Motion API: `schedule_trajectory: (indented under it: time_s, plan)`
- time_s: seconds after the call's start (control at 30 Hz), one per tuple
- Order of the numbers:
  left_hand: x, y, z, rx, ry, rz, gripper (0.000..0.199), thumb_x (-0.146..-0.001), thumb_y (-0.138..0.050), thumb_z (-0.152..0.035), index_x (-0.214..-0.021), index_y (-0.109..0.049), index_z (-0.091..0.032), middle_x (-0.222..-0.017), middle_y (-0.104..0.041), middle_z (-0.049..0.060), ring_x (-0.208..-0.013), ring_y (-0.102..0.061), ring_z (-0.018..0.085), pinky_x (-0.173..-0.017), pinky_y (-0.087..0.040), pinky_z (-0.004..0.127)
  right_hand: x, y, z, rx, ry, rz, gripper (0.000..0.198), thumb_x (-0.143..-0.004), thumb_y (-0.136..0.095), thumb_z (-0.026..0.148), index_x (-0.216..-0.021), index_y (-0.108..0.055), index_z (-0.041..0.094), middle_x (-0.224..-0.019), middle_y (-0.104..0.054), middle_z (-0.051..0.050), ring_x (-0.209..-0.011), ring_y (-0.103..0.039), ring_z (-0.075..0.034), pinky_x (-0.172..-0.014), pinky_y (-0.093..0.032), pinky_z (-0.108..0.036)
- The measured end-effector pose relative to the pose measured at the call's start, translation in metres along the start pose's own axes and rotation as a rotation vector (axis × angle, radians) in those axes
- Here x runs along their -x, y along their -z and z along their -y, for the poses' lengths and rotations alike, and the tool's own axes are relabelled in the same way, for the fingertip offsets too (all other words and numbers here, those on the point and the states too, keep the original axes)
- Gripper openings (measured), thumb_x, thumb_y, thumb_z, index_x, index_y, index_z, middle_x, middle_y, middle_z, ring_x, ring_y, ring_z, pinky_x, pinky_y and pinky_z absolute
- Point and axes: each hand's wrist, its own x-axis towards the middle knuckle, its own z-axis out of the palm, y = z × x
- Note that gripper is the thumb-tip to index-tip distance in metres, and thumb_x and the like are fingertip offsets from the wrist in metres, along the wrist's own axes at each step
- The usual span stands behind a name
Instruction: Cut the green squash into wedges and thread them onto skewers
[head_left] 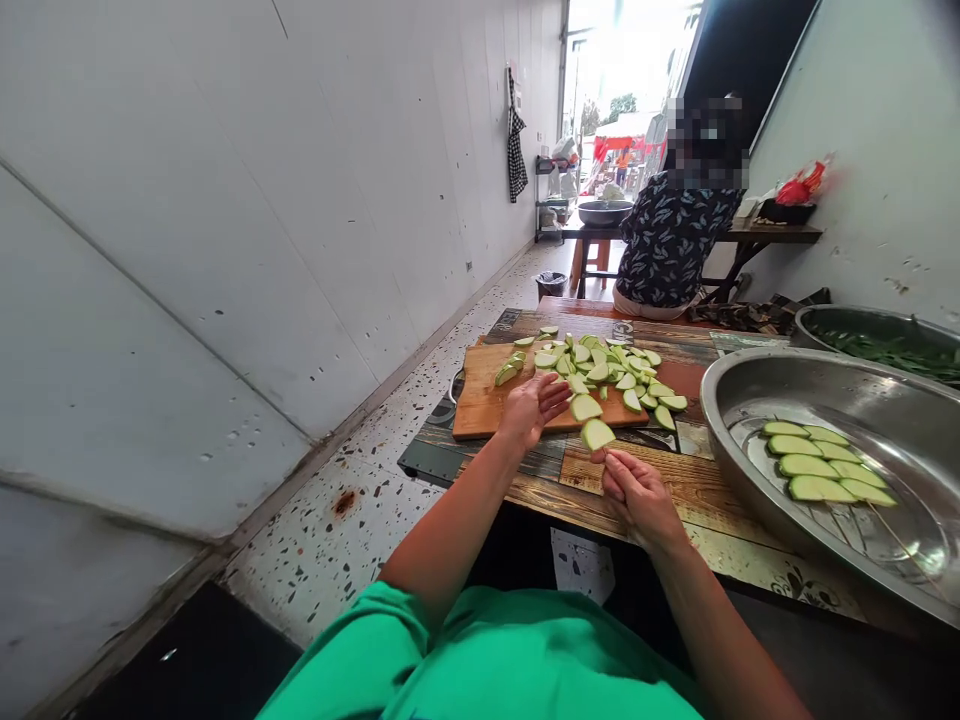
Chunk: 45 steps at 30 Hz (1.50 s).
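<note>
So, right hand (637, 492): gripping a skewer of slices (598, 434)
Left hand (531, 408): open beside it
Board (480, 395): more slices (598, 372)
Basin (724, 440): loaded skewers (816, 466)

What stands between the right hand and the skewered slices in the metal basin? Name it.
The metal basin's raised side stands between the right hand and those skewered slices; nothing else visible blocks the way.

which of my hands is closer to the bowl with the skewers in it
Right. Your right hand is left of the bowl, not touching it; your left hand is farther left, by the cutting board.
</note>
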Motion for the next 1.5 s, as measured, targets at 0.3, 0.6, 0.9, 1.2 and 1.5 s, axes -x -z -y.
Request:
schedule_trajectory:
  time_s: [0.3, 0.6, 0.9, 1.2, 1.5]
  plan:
    - [0.026, -0.006, -0.005, -0.034, -0.035, 0.292, 0.033, -0.074, -0.077, -0.029, -0.103, -0.068, -0.015, -0.097, -0.071, 0.007, -0.089, -0.069, 0.017, -0.086, -0.054, 0.033, 0.015, 0.020, -0.001, -0.325, -0.058, 0.192, 0.020, -0.087, -0.059, 0.041, -0.086, -0.051, 0.022, -0.044, -0.019, 0.016, -0.025, -0.002, -0.001, -0.023, -0.013, -0.012]
    - [0.033, -0.007, -0.010, -0.043, -0.028, 0.314, 0.026, -0.072, -0.079, -0.027, -0.091, -0.068, -0.014, -0.089, -0.072, 0.006, -0.080, -0.071, 0.019, -0.079, -0.058, 0.035, 0.018, 0.006, 0.007, -0.088, -0.034, 0.128, 0.029, -0.088, -0.055, 0.048, -0.088, -0.054, 0.019, -0.045, -0.032, 0.013, -0.027, -0.016, -0.002, -0.028, -0.020, -0.015]
    - [0.027, -0.003, -0.005, -0.025, 0.035, 0.207, 0.019, -0.076, -0.076, -0.024, -0.089, -0.066, -0.014, -0.085, -0.072, 0.006, -0.080, -0.071, 0.018, -0.082, -0.057, 0.035, 0.017, -0.008, 0.002, 0.344, 0.126, -0.108, 0.042, -0.087, -0.051, 0.053, -0.096, -0.064, 0.014, -0.051, -0.040, 0.006, -0.040, -0.033, -0.007, -0.037, -0.023, -0.021]
    - [0.025, 0.011, 0.010, -0.128, 0.163, 0.264, 0.032, -0.070, -0.081, -0.027, -0.096, -0.068, -0.013, -0.093, -0.072, 0.009, -0.078, -0.071, 0.017, -0.081, -0.056, 0.033, 0.007, -0.009, -0.006, 0.360, 0.136, -0.134, 0.042, -0.086, -0.052, 0.054, -0.093, -0.065, 0.014, -0.050, -0.040, 0.006, -0.041, -0.033, -0.008, -0.039, -0.025, -0.022]
    - [0.033, 0.014, 0.031, -0.155, 0.056, 0.149, 0.028, -0.069, -0.080, -0.029, -0.089, -0.068, -0.013, -0.085, -0.073, 0.007, -0.073, -0.069, 0.018, -0.071, -0.057, 0.030, -0.013, -0.019, -0.011, 0.545, 0.204, -0.159, 0.038, -0.088, -0.048, 0.047, -0.088, -0.069, 0.015, -0.051, -0.048, 0.003, -0.046, -0.040, -0.011, -0.047, -0.032, -0.024]
